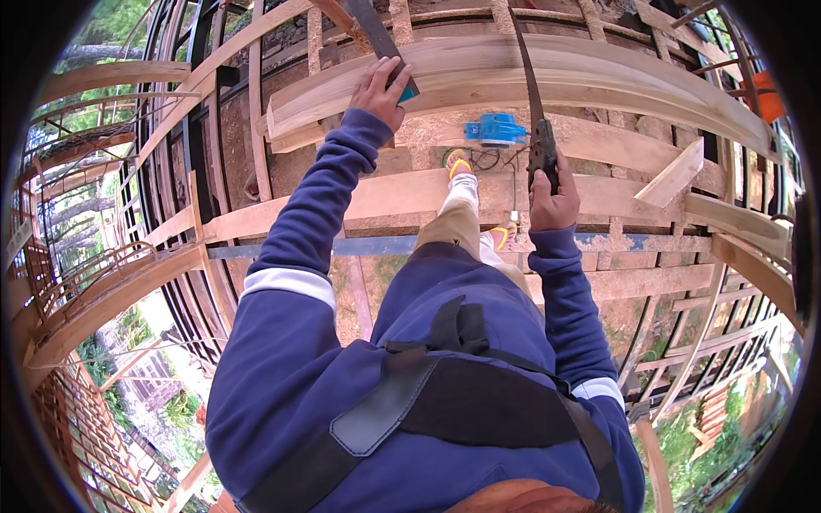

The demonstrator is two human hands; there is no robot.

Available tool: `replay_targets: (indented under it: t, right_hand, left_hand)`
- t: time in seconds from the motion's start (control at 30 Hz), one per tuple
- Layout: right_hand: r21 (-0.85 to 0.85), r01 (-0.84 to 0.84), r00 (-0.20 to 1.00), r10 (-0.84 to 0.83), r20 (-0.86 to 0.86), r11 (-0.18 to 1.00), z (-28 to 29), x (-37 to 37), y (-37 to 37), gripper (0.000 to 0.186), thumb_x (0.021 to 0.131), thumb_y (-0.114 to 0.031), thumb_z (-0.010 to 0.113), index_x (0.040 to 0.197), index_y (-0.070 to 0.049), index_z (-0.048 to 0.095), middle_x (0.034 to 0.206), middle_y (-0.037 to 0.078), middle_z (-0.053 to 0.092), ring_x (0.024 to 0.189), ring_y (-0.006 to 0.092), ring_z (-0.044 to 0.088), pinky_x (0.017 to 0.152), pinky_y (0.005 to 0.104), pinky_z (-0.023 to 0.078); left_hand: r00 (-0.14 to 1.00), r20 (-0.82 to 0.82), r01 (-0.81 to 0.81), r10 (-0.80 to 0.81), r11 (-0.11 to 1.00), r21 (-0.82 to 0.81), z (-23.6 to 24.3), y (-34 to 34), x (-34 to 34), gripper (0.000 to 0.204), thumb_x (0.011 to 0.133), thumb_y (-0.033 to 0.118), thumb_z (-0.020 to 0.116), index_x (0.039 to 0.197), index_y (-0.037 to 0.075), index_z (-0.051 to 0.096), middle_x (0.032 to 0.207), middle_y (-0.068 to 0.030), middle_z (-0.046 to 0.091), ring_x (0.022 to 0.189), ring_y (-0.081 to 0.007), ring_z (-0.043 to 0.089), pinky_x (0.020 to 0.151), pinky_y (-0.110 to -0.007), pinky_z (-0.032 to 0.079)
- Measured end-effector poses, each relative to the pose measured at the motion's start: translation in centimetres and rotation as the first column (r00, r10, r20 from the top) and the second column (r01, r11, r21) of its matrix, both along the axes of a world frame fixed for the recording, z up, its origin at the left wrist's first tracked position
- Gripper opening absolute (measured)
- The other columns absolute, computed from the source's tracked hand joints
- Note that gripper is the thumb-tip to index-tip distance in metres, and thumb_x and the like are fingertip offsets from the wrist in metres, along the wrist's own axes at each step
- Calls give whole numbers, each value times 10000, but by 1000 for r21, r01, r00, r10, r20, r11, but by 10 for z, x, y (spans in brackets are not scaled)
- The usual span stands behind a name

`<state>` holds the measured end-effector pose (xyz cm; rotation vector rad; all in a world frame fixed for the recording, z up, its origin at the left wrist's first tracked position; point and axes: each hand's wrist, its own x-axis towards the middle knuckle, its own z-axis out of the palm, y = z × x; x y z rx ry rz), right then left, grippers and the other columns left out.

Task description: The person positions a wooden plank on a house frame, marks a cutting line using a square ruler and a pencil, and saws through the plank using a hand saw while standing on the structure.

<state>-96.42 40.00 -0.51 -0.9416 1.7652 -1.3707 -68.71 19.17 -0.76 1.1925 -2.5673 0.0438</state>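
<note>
Closest to the camera, the person's blue sweatshirt and a dark chest strap (402, 402) are filling the lower part of the view, with both sleeves reaching up and away. Past that, tan trouser legs and yellow sandals (459, 164) are standing on a wooden frame of beams and slats, with open gaps showing the ground and greenery far below on both sides.

The right hand (552, 195) is wrapping tight around the dark handle of a handsaw (532, 94), grip fully closed on it. The blade is running up and away from the hand, thin and slightly curved, crossing over the long pale plank (530, 73) near the top of the view.

The left hand (383, 85) is lying flat on that same plank, fingers spread, pressing on a dark flat tool with a teal end (382, 47), probably a square, though it's hard to say for sure at this angle. So that grip is open-palmed, resting rather than clasping.

Between the two hands, just beyond the sandals, a blue power tool (496, 130) is sitting on the frame with a cord trailing beside it. A short offcut board (671, 175) is leaning to the right, well apart from the saw, and something orange (770, 98) is peeking in at the far right edge.
</note>
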Motion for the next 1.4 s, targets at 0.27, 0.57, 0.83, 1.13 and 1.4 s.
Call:
replay_targets:
  t: [0.27, 0.57, 0.83, 1.13, 1.4]
  right_hand:
    - [-96, 0, 991, -12, -131, 995, 5, 3, -18, 435, 913, -130, 601, 1330, -16, 554, 985, 119, 681, 819, 124, 607, 722, 270, 501]
    - [-23, 6, 995, -8, -100, 1000, 11, 6, -21, 383, 954, -128, 593, 1314, 1, 567, 1065, 117, 687, 909, 147, 628, 827, 280, 502]
    - [65, 11, 990, -2, -138, 998, 27, 6, -18, 381, 965, -172, 590, 1303, 4, 573, 1003, 165, 708, 877, 167, 666, 775, 293, 517]
    - [23, 2, 986, 2, -165, 1000, 28, 5, -15, 389, 963, -164, 587, 1311, 9, 564, 953, 181, 699, 830, 186, 673, 732, 310, 520]
    - [-17, 3, 977, -7, -211, 1000, 26, 6, -5, 412, 914, -142, 628, 1297, 1, 578, 832, 229, 674, 709, 320, 694, 622, 356, 525]
  left_hand:
    - [976, -172, 145, -137, 989, 34, -22, -39, -79, 685, 726, -22, 527, 1403, 49, 451, 1455, -175, 445, 1399, -354, 358, 1160, -501, 279]
    - [978, -59, -192, 199, 975, 109, -13, -63, -161, 412, 903, 412, 527, 1214, 166, 638, 1234, -99, 606, 1248, -320, 467, 1147, -547, 225]
    - [937, 49, -348, 346, 937, 35, -2, -61, -194, 337, 917, 421, 540, 989, 138, 708, 1126, -89, 621, 1187, -296, 478, 1093, -580, 275]
    - [939, 79, -340, 335, 939, 61, 0, -59, -198, 314, 947, 409, 507, 988, 173, 709, 1128, -66, 617, 1214, -274, 464, 1122, -568, 237]
    - [934, 117, -322, 336, 938, -125, -27, -73, -181, 376, 946, 508, 478, 1110, 263, 712, 1185, -33, 652, 1253, -276, 471, 1141, -574, 202]
